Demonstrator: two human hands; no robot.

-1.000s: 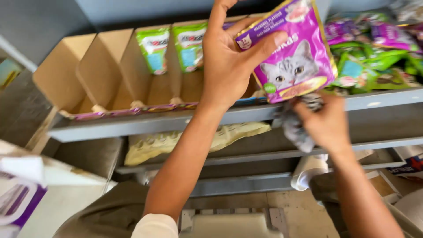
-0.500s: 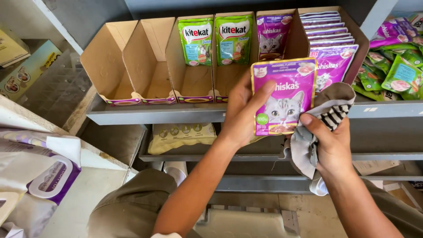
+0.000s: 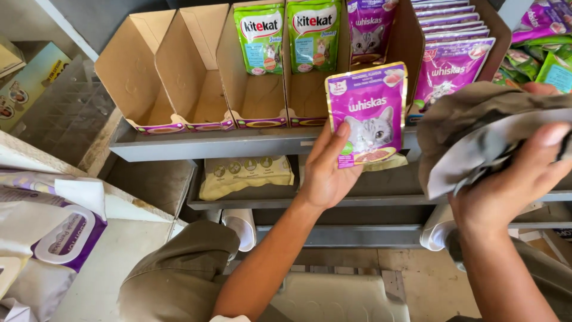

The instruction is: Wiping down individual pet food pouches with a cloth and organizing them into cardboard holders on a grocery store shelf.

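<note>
1. The left hand (image 3: 325,176) grips a purple cat-food pouch (image 3: 366,116) upright, fingers clamped on its lower left edge, long axis vertical.
2. The pouch rises above those fingers, in front of the grey shelf edge (image 3: 226,144).
3. The right hand (image 3: 512,179) is closed on a grey cloth (image 3: 476,131), just right of the pouch.
4. Empty cardboard trays (image 3: 173,77) lie up-left of the fingers; the full ones sit straight above.

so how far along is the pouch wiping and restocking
Partly done. Already in place: green pouches and purple ones stand in the middle cartons, and the right carton looks full. In hand: the left hand holds a purple pouch upright, and the right hand has a grey cloth in its grip. Left: two cartons at the left end are empty.
</note>
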